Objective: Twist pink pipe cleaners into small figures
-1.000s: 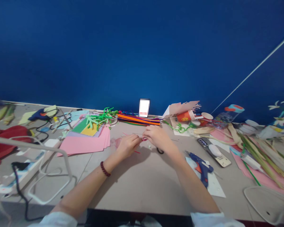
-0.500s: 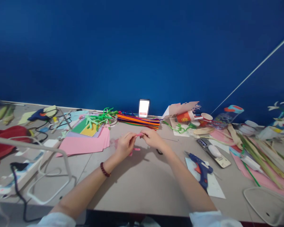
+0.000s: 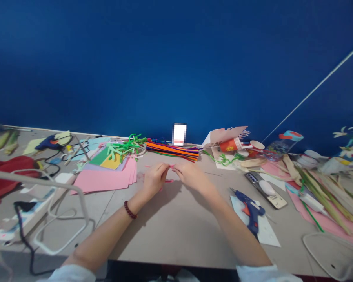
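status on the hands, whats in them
Left hand, right hand: both pinching thin pink strip. Pink paper sheets just beside left hand, not blocking.

No readable text, labels or numbers anywhere

Blue glue gun (image 3: 249, 211) on white paper (image 3: 267, 235); pink paper sheets (image 3: 102, 181) left; pipe cleaner bundle (image 3: 172, 150) behind.

A dark red beaded bracelet (image 3: 130, 210) circles the left wrist (image 3: 134, 204); sleeves (image 3: 72, 274) look white.
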Tool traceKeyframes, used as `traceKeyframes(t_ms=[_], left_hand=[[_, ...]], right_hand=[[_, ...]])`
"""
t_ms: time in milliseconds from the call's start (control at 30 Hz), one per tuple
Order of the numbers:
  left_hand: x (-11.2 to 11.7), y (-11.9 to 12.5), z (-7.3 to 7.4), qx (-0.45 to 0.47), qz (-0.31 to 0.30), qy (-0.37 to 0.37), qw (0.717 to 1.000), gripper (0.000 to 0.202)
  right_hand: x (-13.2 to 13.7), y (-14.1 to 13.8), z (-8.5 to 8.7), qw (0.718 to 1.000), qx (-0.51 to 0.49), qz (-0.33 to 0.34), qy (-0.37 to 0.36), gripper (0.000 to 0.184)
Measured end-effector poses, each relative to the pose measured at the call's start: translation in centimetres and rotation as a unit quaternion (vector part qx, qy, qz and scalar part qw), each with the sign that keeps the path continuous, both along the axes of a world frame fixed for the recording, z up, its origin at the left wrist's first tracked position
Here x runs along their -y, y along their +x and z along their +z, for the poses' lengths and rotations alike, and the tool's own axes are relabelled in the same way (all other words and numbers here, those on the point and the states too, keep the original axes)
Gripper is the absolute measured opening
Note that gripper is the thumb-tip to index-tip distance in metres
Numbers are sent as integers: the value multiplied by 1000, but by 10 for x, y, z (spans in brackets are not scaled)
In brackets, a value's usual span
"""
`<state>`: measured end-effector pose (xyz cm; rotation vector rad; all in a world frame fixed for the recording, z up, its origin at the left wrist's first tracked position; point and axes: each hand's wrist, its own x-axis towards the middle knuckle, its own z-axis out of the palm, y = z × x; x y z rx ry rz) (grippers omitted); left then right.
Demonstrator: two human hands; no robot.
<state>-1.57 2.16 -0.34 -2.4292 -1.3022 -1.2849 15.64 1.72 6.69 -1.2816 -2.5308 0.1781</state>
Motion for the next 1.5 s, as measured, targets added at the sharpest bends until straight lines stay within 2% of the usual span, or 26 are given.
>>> traceKeyframes(t_ms=[267, 400, 600, 767, 967, 1067, 1233, 1333, 1500], left_hand=[[-2, 2, -9, -81, -94, 18, 992, 21], [0, 5, -7, -28, -124, 12, 992, 18], [5, 5, -3, 93, -106, -20, 990, 16], [1, 3, -3, 158, -69, -91, 981, 16], [-2, 8, -2, 160, -110, -161, 968, 19], [-3, 9, -5, 187, -111, -186, 958, 20], [-2, 8, -6, 185, -122, -180, 958, 21], [1, 7, -3, 206, -150, -217, 942, 23], [4, 6, 4, 278, -160, -317, 892, 31]], right_hand=[[-11, 12, 3, 999, -40, 15, 32, 22], [-19, 19, 1, 995, -96, 15, 7, 20], [-27, 15, -19, 983, -168, 15, -79, 23], [-27, 3, -33, 982, -167, -37, -74, 23], [-32, 12, -27, 974, -195, -105, -53, 24], [-33, 14, -24, 974, -194, -112, -39, 25], [-33, 13, -26, 975, -192, -99, -42, 27], [-35, 12, -32, 971, -215, -83, -66, 26], [-38, 4, -52, 962, -246, -35, -117, 23]])
